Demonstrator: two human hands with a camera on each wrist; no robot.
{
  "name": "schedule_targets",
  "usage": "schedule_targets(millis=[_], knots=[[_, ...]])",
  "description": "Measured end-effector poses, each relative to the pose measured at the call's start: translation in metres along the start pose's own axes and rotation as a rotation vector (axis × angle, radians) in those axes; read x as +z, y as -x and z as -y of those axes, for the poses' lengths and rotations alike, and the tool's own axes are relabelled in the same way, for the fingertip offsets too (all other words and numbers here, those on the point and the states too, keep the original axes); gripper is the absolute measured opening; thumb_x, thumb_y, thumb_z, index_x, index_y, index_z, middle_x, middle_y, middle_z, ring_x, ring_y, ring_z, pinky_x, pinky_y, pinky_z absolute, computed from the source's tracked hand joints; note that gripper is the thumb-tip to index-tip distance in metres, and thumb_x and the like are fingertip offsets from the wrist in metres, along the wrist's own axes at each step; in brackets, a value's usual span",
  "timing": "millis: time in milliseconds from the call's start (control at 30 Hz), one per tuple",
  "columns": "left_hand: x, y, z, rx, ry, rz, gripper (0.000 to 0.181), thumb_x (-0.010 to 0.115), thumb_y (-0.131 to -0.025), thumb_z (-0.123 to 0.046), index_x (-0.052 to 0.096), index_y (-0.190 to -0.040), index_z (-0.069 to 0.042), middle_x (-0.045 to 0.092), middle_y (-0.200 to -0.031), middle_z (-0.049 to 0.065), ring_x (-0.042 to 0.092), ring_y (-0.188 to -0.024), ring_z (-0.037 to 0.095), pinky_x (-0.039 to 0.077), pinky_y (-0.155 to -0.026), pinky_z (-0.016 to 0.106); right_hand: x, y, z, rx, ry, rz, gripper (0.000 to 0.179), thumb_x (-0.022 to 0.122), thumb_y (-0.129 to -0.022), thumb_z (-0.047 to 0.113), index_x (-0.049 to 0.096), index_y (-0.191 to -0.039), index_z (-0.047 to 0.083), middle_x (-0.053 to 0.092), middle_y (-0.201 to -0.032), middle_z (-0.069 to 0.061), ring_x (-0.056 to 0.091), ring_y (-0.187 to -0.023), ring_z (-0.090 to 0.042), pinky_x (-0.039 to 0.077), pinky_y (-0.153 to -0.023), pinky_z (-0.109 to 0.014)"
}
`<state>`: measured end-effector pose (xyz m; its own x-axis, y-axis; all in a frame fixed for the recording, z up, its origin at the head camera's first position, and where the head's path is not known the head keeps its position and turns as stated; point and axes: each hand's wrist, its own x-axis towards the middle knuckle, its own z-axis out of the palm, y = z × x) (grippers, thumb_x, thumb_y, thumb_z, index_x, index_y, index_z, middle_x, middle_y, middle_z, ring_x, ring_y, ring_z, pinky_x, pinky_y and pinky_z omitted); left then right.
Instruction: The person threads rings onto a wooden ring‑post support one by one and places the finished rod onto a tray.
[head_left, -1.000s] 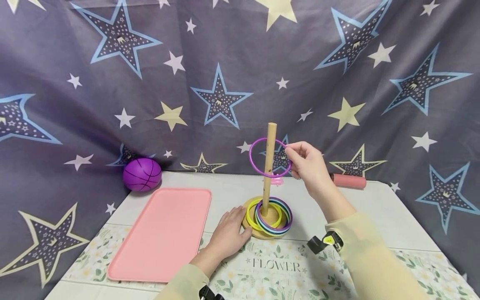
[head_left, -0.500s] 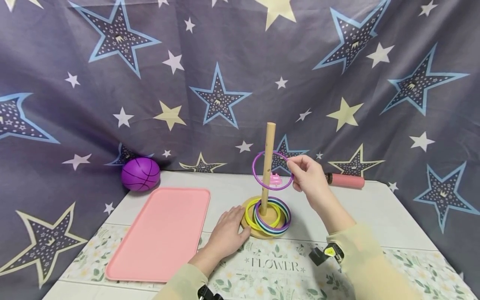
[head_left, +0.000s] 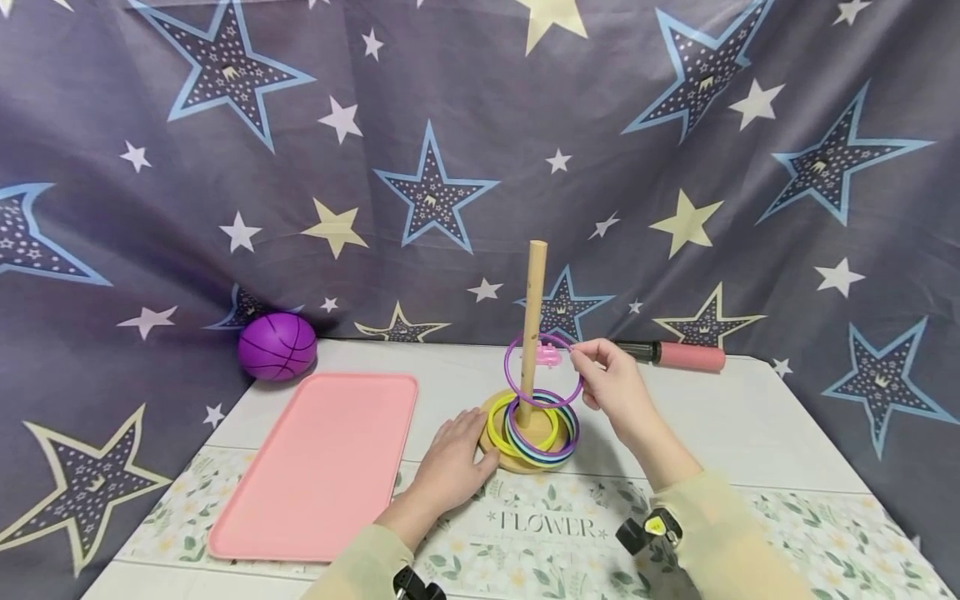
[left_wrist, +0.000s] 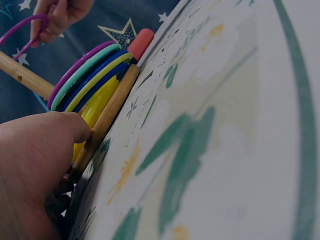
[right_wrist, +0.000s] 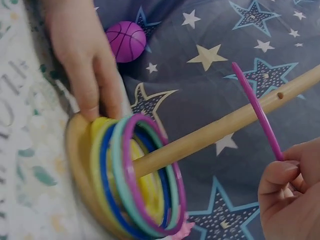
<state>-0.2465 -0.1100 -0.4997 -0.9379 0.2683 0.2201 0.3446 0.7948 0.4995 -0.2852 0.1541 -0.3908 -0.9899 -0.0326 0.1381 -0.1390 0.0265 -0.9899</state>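
Note:
Between thumb and fingers, my right hand [head_left: 613, 379] pinches the edge of a thin purple ring [right_wrist: 256, 107]. That ring encircles the upright wooden pole [head_left: 533, 300], partway down and tilted, above a stack of rings. Yellow, blue, teal and purple rings [left_wrist: 75, 75] lie around the pole's foot on a round wooden base [head_left: 517, 467]. My left hand [head_left: 452, 468] rests at the base's left side, its fingers extended and its thumb touching the rim in the left wrist view. Some of its fingertips are hidden there.
A pink tray [head_left: 322, 467] lies left of the base, with a purple ball [head_left: 277, 347] behind it. At the back right lies a red and black cylinder [head_left: 686, 356]. A small pink item [head_left: 549, 356] sits behind the pole. A star-patterned curtain [head_left: 450, 275] hangs behind the table.
My right hand has lowered the purple ring along the pole, from near its upper part to just above the stacked rings. My left hand stays at the base.

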Motion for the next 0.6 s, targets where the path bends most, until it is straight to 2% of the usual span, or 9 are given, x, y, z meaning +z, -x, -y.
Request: schedule_targets(millis=[333,600], knots=[[-0.001,0.003,0.009,-0.023,-0.024,0.005,0.070,0.062,-0.109,-0.035,0.045,-0.165,0.003,0.044,-0.170,0.022,0.035,-0.162,0.040,0.019,-0.136,0.055,0.001,0.005,-0.032,0.042,0.037,-0.011,0.016,0.066,-0.112,0.015,0.066,-0.116,-0.001,0.057,-0.086,-0.004,0.046,-0.059,-0.007,0.039,-0.048,-0.020],[0.001,-0.001,0.005,-0.002,-0.021,0.018,0.070,0.061,-0.109,-0.035,0.045,-0.166,0.002,0.044,-0.171,0.023,0.034,-0.162,0.041,0.018,-0.136,0.056,-0.001,0.008,-0.040,0.047,0.026,-0.039,0.021,0.065,-0.112,0.014,0.065,-0.123,-0.004,0.056,-0.085,-0.002,0.045,-0.056,-0.007,0.036,-0.046,-0.020]])
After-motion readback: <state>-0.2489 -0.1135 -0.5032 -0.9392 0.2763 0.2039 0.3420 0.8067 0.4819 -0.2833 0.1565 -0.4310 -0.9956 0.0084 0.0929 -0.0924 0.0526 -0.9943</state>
